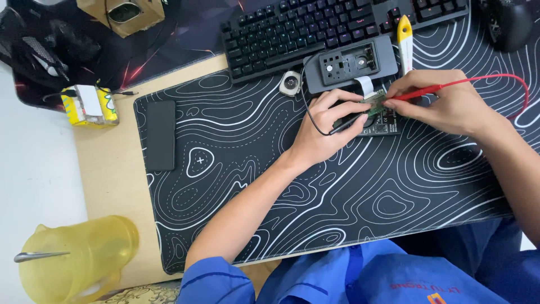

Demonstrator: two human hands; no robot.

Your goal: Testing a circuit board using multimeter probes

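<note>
Circuit board [376, 103] probed at the mat's [236, 186] far edge.
Left hand [323, 128] pinched a black probe [350, 122], right hand [444, 101] a red probe [419, 93]; open mat lay near.

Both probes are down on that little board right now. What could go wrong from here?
1. The red probe in the right hand and the black probe in the left hand meet close together on the small green circuit board; a slip might bridge contacts.
2. The white ribbon cable to the grey case could be strained.
</note>
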